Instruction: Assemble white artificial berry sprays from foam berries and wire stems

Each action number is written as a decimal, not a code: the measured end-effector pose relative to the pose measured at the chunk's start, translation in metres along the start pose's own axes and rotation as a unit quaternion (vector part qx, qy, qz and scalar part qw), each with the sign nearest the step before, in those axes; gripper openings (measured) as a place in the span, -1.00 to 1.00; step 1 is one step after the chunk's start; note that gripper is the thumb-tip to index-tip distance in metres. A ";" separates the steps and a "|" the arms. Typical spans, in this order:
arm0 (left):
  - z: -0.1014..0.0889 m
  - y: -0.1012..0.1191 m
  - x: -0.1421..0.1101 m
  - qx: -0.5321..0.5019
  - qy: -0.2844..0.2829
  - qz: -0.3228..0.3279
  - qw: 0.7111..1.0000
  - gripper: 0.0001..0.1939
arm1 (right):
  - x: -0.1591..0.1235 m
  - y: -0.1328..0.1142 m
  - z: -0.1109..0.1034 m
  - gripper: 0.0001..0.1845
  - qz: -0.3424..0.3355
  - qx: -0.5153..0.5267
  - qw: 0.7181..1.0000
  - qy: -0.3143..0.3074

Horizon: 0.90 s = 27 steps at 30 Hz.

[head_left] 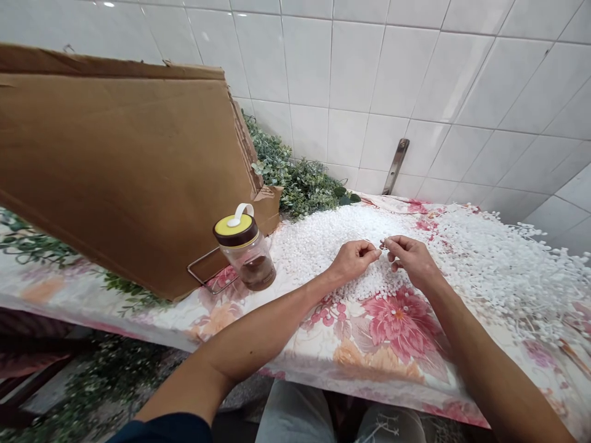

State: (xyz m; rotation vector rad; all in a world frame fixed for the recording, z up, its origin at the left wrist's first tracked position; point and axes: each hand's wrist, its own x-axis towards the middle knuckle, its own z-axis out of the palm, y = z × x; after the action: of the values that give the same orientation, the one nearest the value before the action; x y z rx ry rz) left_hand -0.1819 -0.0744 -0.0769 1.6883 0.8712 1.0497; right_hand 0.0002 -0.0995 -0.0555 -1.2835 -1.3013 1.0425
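My left hand (pixel 355 259) and my right hand (pixel 410 258) meet just above a heap of small white beads (pixel 314 246). Thumb and forefinger are pinched together on each. Between the fingertips shows a thin white plastic stem (pixel 384 247), too small to make out fully; both pinches seem to be on it. To the right of my right hand spreads a loose pile of white stems with round, berry-like tips (pixel 521 264). Beads and stems lie on a flowered tablecloth (pixel 392 320).
A clear jar (pixel 252 261) with a yellow-and-brown lid stands left of the beads, beside a bent metal wire frame (pixel 203 271). A big cardboard box (pixel 115 166) leans behind it. Artificial green foliage (pixel 309 184) lies along the tiled wall (pixel 355 74). A metal strip (pixel 397 166) rests against the tiles.
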 end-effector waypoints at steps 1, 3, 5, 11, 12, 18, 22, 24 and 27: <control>0.000 0.002 -0.001 0.011 0.000 -0.003 1.000 -0.71 | 0.000 -0.001 0.000 -0.57 -0.002 0.013 1.000 0.004; -0.001 0.005 -0.002 0.033 0.007 -0.007 0.999 -0.73 | -0.002 -0.004 0.001 -0.60 -0.005 0.032 0.999 0.014; -0.002 0.008 -0.002 0.049 0.027 -0.007 0.998 -0.75 | -0.003 -0.006 0.002 -0.64 -0.004 0.042 0.999 0.021; -0.001 0.008 -0.002 -0.076 0.023 -0.064 0.995 -0.70 | -0.005 -0.009 0.007 -0.70 -0.011 0.036 0.999 0.014; -0.001 0.009 -0.001 -0.114 0.017 -0.075 0.990 -0.64 | -0.006 -0.008 0.007 -0.69 -0.015 0.028 0.999 0.011; -0.003 0.011 0.001 -0.201 0.046 -0.101 0.973 -0.52 | -0.006 -0.004 0.010 -0.63 -0.017 -0.012 1.000 -0.005; -0.005 0.008 0.002 -0.234 0.055 -0.118 0.964 -0.55 | -0.006 -0.004 0.010 -0.59 -0.005 -0.010 1.000 -0.004; -0.004 0.007 0.003 -0.248 0.063 -0.118 0.960 -0.58 | -0.006 -0.004 0.010 -0.58 0.001 -0.004 1.000 -0.005; -0.003 0.005 0.004 -0.260 0.072 -0.114 0.956 -0.64 | -0.006 -0.005 0.011 -0.57 0.005 -0.003 1.000 -0.019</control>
State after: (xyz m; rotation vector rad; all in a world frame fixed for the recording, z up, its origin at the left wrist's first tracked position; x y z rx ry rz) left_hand -0.1827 -0.0711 -0.0705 1.0579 0.7739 1.1297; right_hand -0.0115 -0.1056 -0.0521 -1.2821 -1.3275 1.0758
